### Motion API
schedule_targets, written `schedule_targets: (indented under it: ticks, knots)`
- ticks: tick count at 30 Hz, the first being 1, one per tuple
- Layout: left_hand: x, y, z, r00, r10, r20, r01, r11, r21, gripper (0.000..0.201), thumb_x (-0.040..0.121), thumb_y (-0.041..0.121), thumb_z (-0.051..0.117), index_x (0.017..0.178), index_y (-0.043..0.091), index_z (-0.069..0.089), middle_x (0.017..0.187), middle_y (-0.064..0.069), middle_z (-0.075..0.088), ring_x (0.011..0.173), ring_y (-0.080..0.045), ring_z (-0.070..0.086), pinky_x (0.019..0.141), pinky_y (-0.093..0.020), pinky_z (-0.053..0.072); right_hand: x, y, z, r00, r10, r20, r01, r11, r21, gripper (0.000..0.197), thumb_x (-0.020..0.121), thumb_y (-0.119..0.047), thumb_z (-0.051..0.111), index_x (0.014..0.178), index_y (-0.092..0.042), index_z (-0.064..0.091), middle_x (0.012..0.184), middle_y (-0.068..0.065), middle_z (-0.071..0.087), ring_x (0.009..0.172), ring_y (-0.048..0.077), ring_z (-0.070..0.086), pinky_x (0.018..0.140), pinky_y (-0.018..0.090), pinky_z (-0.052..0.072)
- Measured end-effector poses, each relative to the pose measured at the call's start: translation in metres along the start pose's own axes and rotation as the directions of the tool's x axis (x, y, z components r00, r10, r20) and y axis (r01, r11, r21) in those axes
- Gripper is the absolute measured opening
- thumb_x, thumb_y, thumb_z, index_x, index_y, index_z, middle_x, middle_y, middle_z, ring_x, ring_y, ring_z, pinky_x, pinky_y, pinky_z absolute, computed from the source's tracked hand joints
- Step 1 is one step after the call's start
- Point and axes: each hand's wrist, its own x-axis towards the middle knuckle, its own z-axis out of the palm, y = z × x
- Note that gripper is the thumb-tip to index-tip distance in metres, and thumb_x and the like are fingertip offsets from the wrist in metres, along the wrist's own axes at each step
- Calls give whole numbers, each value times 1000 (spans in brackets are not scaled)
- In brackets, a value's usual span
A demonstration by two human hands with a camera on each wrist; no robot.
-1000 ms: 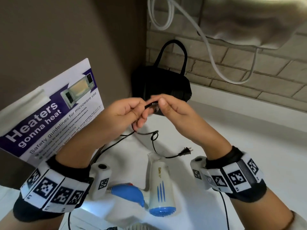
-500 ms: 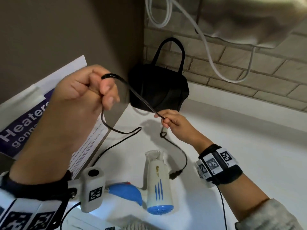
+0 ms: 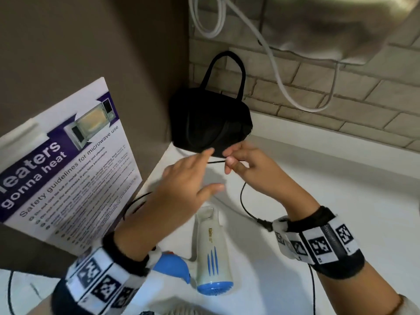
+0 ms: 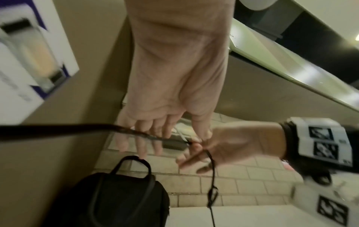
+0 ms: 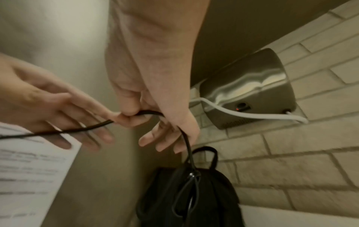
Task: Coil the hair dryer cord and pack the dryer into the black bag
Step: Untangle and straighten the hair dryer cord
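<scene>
The white hair dryer with blue grille and blue handle lies on the white counter. Its black cord rises from the plug to my right hand, which pinches it between thumb and forefinger just in front of the black bag. My left hand is beside it with straight fingers, and the cord runs across them. In the left wrist view the cord crosses the left fingers toward the right hand. The right wrist view shows the pinch above the bag.
A microwave safety poster leans on the brown side wall at left. A metal wall-mounted unit with a white cable hangs on the brick wall above the bag. Open counter lies to the right.
My left hand came down from its raised spot at the left to meet the right hand, and its fingers straightened. The right hand rose slightly toward the bag; the plug shifted right.
</scene>
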Motion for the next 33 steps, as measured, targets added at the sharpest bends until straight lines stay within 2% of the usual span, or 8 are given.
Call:
schedule_targets:
  ticks: [4,6,10,13,17,23,27,33]
  knots:
    - [15,13,3,999,-21,33,30,944,-328,12,96,22,48,102,19,58,76,13,60,76,9,58,69,-9,42,-9,-14,2,1000,-13,-13,13,998,58,23,94,-31,52,94,-14,67,119,0,50,108,2,50,88,11,41]
    - [19,7,-4,997,-70,-24,50,879,-474,23,99,18,44,89,22,64,65,10,57,57,3,50,54,-10,36,-15,-11,-1,996,41,-82,-16,959,283,33,90,-44,49,109,-19,57,124,-1,48,111,-5,49,87,12,43]
    - [17,-1,-24,998,58,-12,-52,761,-647,29,98,10,42,81,20,64,68,11,62,66,0,55,69,-10,40,-25,8,6,996,-21,89,-14,926,376,50,86,-37,64,131,-29,44,136,-13,50,128,1,44,106,30,36]
    - [18,2,-30,997,64,-51,-79,604,-793,28,97,3,38,83,13,61,68,10,64,69,0,59,74,-11,46,-29,21,32,973,-13,231,-73,931,357,12,89,-23,63,100,-18,66,119,-5,67,118,5,56,104,20,37]
    - [21,-15,-41,981,-159,-111,-57,308,-950,35,99,13,38,75,20,63,60,12,57,64,-3,57,78,-21,49,-39,39,52,961,122,249,-220,883,415,28,99,-29,45,80,-18,62,97,5,74,105,15,66,96,20,45]
    - [16,-57,-26,976,-197,-87,108,796,-596,21,97,25,41,110,34,55,78,15,67,65,-1,58,71,-25,48,-46,48,39,928,370,40,-347,820,455,32,100,-32,41,85,-14,62,50,-11,41,47,12,44,54,25,42]
    - [16,-52,-10,964,-256,-76,179,831,-526,47,92,29,56,136,30,38,98,4,62,82,-15,60,77,-24,45,-49,36,33,901,419,-112,-368,875,314,26,99,-35,44,100,-27,69,52,-10,43,36,2,39,39,9,31]
    - [21,-36,2,973,-225,48,215,817,-534,17,92,27,56,108,28,64,89,9,68,71,-6,64,69,-21,48,-57,11,23,933,332,-140,-287,919,270,28,98,-29,46,114,-20,67,50,-38,52,49,-17,51,43,3,38]
